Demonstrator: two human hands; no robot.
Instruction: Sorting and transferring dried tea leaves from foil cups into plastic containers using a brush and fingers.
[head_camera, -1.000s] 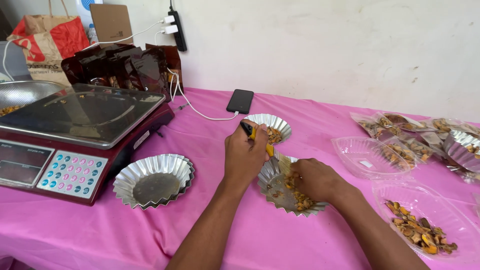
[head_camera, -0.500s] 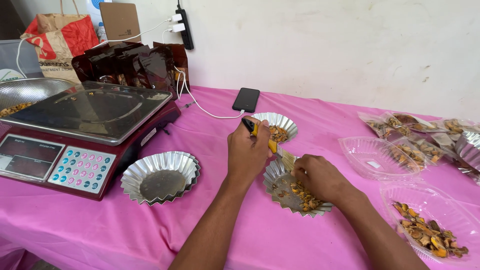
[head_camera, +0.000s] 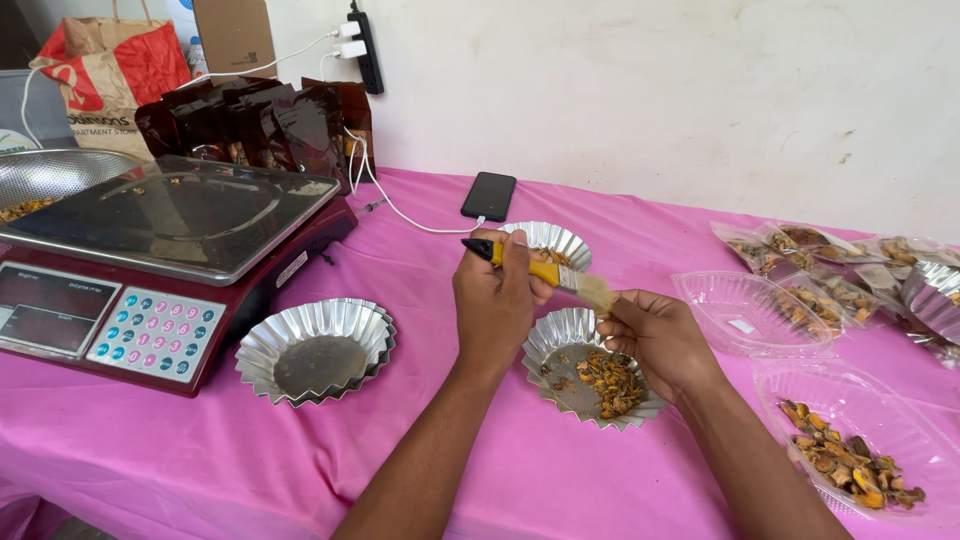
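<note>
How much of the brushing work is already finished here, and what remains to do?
Done, it seems: sealed clear bags of dried pieces lie at the far right. In hand: the left hand holds a yellow-handled brush, its bristles at a piece pinched in the right hand, above a fluted foil tray holding orange-brown pieces. Probably left: a clear plastic container has more pieces; another foil tray looks nearly empty.

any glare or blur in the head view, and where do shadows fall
Head view: sharp overall, soft daylight; pale reflections on the steel platter of the red weighing scale; faint shadow under the fluted foil dish beneath the right hand; the left hand with the yellow-handled brush unblurred.
</note>
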